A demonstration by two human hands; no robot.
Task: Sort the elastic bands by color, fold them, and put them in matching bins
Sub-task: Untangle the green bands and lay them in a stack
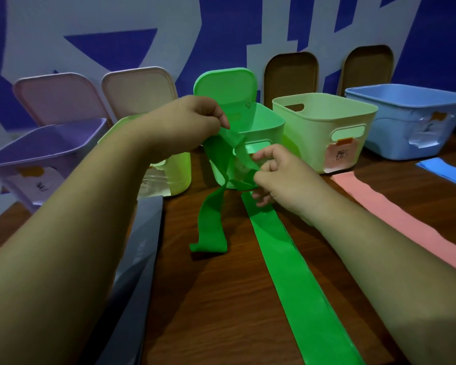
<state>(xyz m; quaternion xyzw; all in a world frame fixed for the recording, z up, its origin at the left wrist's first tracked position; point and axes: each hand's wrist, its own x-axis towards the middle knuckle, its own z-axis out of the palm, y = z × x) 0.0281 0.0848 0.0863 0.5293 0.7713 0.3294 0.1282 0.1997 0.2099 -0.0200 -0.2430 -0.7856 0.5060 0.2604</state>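
The step in hand looks like the folding of the green band (295,272): the sorting by colour seems settled for this one, and nothing of it lies in a bin yet. The band is in the middle of the frame. Its long tail lies flat on the wooden table (221,299), running from the lower right up to the centre, where it rises into the hands, twists between them, and drops in a doubled loop whose bend reaches the table left of the tail. Whether loop and tail are one strip cannot be told for certain at the twist. The left hand (192,122), at upper centre, has thumb and fingertips closed in a pinch on the upper end of the hanging loop. The right hand (279,175), just below and to the right, is curled with its fingers pinching the band where tail and loop meet. Both grips are tight on the band and hold nothing else. The green bin (269,125) stands directly behind the hands with its lid up, so the drop is near. In my judgement the next move calls for undoing the twist, laying the layers flat on one another, and gathering in the long tail, which is most of the band. A pink band (395,217) lies to the right.
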